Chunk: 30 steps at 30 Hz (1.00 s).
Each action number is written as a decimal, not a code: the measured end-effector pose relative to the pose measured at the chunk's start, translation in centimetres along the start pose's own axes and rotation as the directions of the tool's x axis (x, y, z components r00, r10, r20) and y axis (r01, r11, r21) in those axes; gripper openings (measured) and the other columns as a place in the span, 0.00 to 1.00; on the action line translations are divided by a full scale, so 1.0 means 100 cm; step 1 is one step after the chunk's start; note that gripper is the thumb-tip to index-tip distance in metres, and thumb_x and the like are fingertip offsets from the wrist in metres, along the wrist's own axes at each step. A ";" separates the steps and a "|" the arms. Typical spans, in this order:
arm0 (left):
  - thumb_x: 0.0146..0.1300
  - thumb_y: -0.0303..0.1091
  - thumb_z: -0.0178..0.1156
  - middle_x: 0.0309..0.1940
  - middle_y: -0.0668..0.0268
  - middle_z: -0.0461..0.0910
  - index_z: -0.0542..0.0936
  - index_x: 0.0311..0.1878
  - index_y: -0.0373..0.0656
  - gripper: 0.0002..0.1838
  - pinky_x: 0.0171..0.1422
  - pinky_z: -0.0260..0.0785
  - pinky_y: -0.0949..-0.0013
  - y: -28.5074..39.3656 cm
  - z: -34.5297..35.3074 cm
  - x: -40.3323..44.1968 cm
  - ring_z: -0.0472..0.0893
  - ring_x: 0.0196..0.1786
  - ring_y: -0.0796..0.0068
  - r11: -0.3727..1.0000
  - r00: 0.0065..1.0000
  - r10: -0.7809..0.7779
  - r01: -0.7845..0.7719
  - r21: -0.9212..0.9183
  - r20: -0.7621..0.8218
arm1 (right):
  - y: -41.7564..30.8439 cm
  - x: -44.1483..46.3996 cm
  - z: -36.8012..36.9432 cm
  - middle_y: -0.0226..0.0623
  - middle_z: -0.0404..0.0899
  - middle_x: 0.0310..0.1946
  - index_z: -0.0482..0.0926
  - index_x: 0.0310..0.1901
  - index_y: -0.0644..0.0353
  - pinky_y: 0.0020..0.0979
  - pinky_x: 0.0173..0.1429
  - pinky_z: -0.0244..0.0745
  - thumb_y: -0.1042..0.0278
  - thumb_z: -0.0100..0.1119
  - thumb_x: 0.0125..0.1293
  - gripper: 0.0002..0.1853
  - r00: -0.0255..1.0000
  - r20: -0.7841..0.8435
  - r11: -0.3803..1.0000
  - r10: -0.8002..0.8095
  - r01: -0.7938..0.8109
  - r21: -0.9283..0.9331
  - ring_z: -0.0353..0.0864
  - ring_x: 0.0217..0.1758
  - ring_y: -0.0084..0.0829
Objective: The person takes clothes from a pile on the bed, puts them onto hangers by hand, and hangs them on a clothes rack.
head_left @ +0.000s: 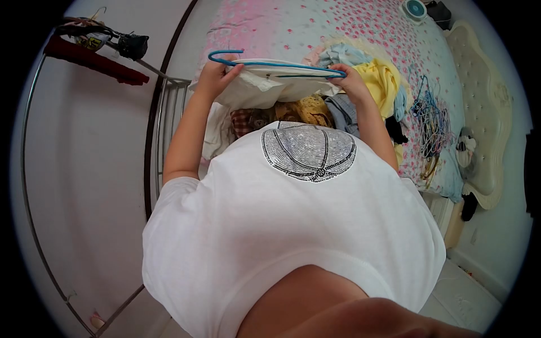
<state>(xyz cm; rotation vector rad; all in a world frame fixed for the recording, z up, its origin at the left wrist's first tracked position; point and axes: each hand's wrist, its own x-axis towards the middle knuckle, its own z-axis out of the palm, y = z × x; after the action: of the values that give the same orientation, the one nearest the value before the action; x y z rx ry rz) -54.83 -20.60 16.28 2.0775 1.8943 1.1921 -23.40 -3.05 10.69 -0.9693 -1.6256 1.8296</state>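
Note:
A blue clothes hanger [293,66] is stretched sideways between my hands, its hook at the left end. A white garment [248,93] hangs along it, partly folded. My left hand [215,78] is closed around the hanger near the hook, with its thumb along the garment's edge. At the other end, my right hand [350,83] pinches the hanger's blue tip and some white cloth. Just past my right hand is a heap of clothes with a yellow garment [378,79]. Below the hanger lie a yellow patterned cloth [313,110] and a red checked cloth [241,121].
A bed with a pink-flowered sheet [270,25] spreads ahead. Several tangled hangers [433,124] lie on its right side, near a tufted headboard [479,112]. On the left stands a metal rack [28,186] with a dark red cloth [96,61] over it.

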 end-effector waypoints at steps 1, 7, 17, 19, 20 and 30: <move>0.58 0.38 0.57 0.21 0.64 0.73 0.76 0.32 0.38 0.11 0.27 0.59 0.72 0.000 0.001 0.000 0.69 0.23 0.74 0.998 0.998 0.064 -0.064 -0.025 0.007 | 0.000 0.001 0.000 0.27 0.75 0.33 0.74 0.36 0.60 0.20 0.38 0.67 0.81 0.61 0.48 0.12 0.999 -0.042 0.998 -0.006 0.004 -0.055 0.72 0.34 0.19; 0.58 0.39 0.57 0.20 0.62 0.73 0.77 0.34 0.38 0.12 0.29 0.62 0.70 -0.029 0.005 -0.006 0.70 0.23 0.72 0.997 0.992 -0.048 0.055 -0.056 0.120 | -0.001 -0.001 -0.008 0.26 0.76 0.34 0.75 0.41 0.60 0.23 0.43 0.70 0.78 0.60 0.51 0.14 0.994 0.105 0.998 0.033 -0.038 0.052 0.75 0.37 0.20; 0.58 0.46 0.57 0.24 0.70 0.74 0.77 0.33 0.39 0.17 0.34 0.61 0.75 -0.059 0.031 -0.011 0.69 0.29 0.80 0.862 0.926 -0.366 0.376 -0.340 0.094 | 0.008 0.010 -0.017 0.35 0.75 0.43 0.69 0.51 0.62 0.27 0.54 0.72 0.79 0.53 0.56 0.19 0.937 0.325 0.782 0.126 -0.296 0.549 0.74 0.50 0.28; 0.58 0.47 0.57 0.23 0.74 0.72 0.77 0.32 0.39 0.17 0.34 0.59 0.76 -0.035 0.027 0.000 0.67 0.29 0.83 0.827 0.919 -0.387 0.381 -0.413 0.074 | 0.004 0.005 -0.013 0.37 0.73 0.45 0.67 0.52 0.62 0.30 0.56 0.71 0.81 0.51 0.56 0.19 0.966 0.235 0.741 0.108 -0.236 0.629 0.74 0.50 0.30; 0.58 0.46 0.57 0.23 0.75 0.71 0.77 0.32 0.39 0.17 0.34 0.59 0.77 -0.032 0.026 0.004 0.66 0.29 0.84 0.821 0.922 -0.376 0.380 -0.426 0.098 | 0.013 0.010 -0.020 0.38 0.72 0.48 0.65 0.52 0.62 0.32 0.59 0.69 0.81 0.51 0.56 0.20 0.963 0.258 0.699 0.072 -0.233 0.676 0.74 0.51 0.31; 0.61 0.44 0.55 0.26 0.77 0.69 0.76 0.33 0.42 0.14 0.37 0.58 0.78 -0.018 0.030 0.016 0.65 0.32 0.85 0.705 0.921 -0.373 0.357 -0.613 0.108 | 0.033 0.019 -0.030 0.27 0.75 0.39 0.74 0.43 0.58 0.26 0.44 0.70 0.72 0.61 0.54 0.13 0.950 0.270 0.932 0.158 -0.234 0.277 0.74 0.40 0.22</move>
<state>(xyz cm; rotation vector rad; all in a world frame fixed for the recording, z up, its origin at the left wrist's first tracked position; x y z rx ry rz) -54.66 -17.54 14.03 1.2676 1.5104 1.4716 -21.93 -0.25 7.01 -0.8175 -1.3537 2.3351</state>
